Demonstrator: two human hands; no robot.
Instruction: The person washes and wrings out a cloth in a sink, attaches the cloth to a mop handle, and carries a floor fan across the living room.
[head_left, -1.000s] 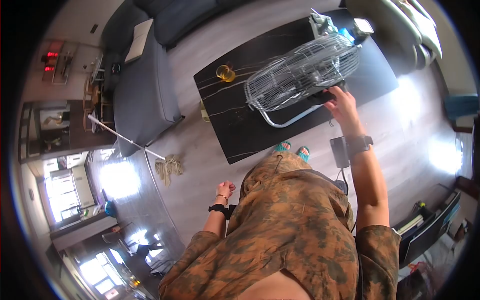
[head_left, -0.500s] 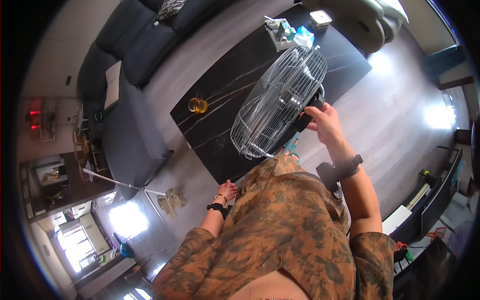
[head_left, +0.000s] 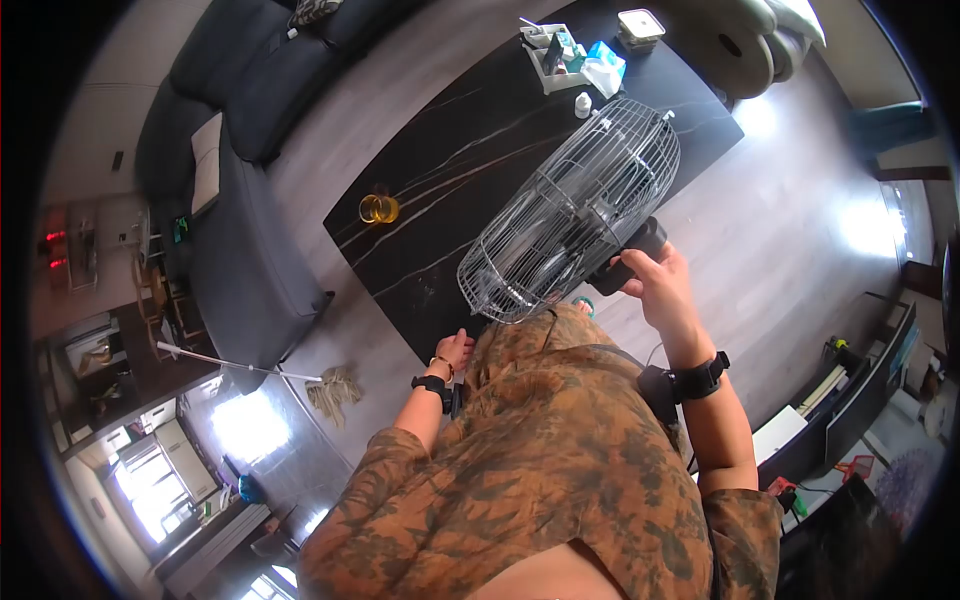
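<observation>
A standing fan with a round wire cage (head_left: 570, 210) is tilted in front of me, above the black table. My right hand (head_left: 658, 290) is closed on the black housing behind its cage, thumb and fingers around the lower part. Down at my left side, my left hand (head_left: 456, 349) hangs close to the table's near corner, its fingers loosely bent and holding nothing I can see. The fan's pole and base are mostly hidden by the cage and my clothing.
The black marble-patterned table (head_left: 420, 265) carries a glass of amber liquid (head_left: 379, 208), a small white bottle (head_left: 583, 105), a white organizer (head_left: 545, 75) and a lidded box (head_left: 640, 30). A grey sofa (head_left: 245, 240) and a mop (head_left: 333, 395) are to the left.
The fan's cage has shifted right and turned slightly, with my right hand moving lower on its housing. The white bottle now shows beside the cage. My left hand has risen slightly.
</observation>
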